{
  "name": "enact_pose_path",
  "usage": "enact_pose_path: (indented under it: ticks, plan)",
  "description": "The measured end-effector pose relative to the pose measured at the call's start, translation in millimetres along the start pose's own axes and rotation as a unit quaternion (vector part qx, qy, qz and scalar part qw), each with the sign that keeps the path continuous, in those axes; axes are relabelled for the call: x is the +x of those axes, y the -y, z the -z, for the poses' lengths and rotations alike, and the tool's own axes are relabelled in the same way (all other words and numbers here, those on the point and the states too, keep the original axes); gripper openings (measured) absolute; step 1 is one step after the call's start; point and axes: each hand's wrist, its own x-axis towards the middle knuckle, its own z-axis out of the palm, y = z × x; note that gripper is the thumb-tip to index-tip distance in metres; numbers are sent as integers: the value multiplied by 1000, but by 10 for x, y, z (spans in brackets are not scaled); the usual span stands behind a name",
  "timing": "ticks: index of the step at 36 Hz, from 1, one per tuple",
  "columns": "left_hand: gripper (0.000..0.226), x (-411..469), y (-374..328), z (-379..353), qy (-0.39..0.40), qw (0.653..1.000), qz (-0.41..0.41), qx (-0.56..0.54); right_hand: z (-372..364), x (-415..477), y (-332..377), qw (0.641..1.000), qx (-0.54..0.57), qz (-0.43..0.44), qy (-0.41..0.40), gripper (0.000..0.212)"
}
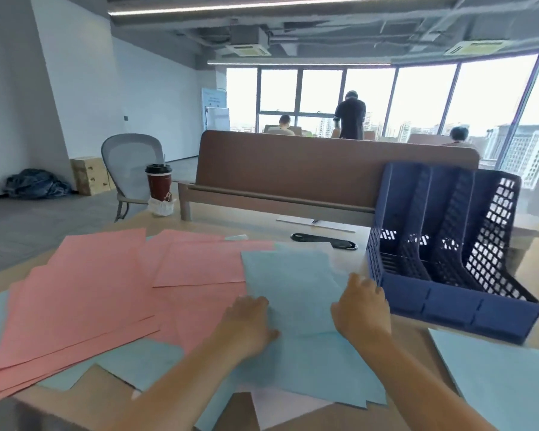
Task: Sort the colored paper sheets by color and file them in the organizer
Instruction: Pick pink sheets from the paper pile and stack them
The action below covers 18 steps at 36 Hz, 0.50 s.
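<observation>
2 hands [250,321] [364,309] gripping blue sheet [293,284], 1 organizer [448,309]

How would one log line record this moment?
left hand: on blue sheet | right hand: same sheet's edge | pink sheets: spread left | organizer: looks empty

1. My bare left forearm [181,384] and right forearm [395,368] reach forward from the bottom of the view, drawing closer toward the wrists.
2. My left hand [249,325] lies back up, fingers curled and thumb pointing right, gripping the left edge of a blue sheet [293,284].
3. My right hand [363,306] shows its back to me, fingers curled over the same sheet's right edge.
4. My hands are near each other but apart, the right slightly farther forward.
</observation>
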Motion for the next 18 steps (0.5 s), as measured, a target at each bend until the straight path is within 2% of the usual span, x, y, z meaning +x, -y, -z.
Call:
enact_pose_path:
  ticks: [2, 7, 11, 18]
  plan:
    - [50, -7, 13, 7, -20, 1000, 3, 5, -51, -34, 21, 998, -26, 51, 7, 48]
    - [52, -50, 29, 40, -27, 999, 19, -11, -240, -72, 213, 980, -15, 161, 115, 60]
    - [40, -72, 59, 57, -30, 999, 24, -26, -374, -155, 298, 972, -41, 151, 175, 73]
    - [34, -162, 50, 85, -23, 999, 20, -16, -385, -234, 218, 979, -49, 64, 185, 81]
